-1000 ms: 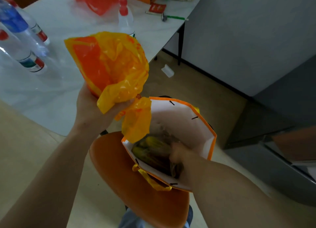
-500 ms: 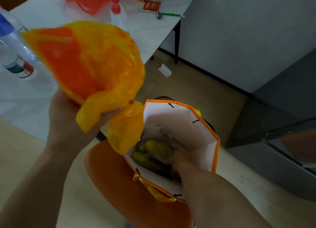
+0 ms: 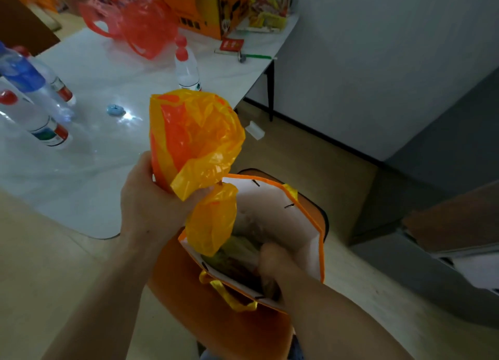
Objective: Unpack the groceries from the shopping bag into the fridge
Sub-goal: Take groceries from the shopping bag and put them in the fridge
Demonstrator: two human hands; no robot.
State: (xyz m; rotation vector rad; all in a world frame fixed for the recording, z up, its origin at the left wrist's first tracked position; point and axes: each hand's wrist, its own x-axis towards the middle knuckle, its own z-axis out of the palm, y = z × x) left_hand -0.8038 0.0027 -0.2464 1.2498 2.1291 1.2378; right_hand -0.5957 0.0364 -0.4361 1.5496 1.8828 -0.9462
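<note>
A white shopping bag (image 3: 307, 241) with orange trim and yellow handles stands open on an orange chair (image 3: 205, 313). My left hand (image 3: 151, 197) grips a crumpled orange-and-yellow plastic bag (image 3: 194, 138) above the shopping bag's left edge; its tail hangs into the opening. My right hand (image 3: 270, 262) reaches down inside the shopping bag among greenish-yellow groceries (image 3: 232, 254). Its fingers are hidden inside the bag.
A white table (image 3: 113, 149) stretches to the left with water bottles (image 3: 40, 116), one upright bottle (image 3: 186, 68), a red plastic bag (image 3: 135, 27) and an orange box (image 3: 205, 5). A dark grey fridge (image 3: 445, 197) stands at the right, with wooden floor between.
The plastic bag in my left hand swung left, then came back toward the middle above the shopping bag. My right hand stays deep in the shopping bag. The view tilted up.
</note>
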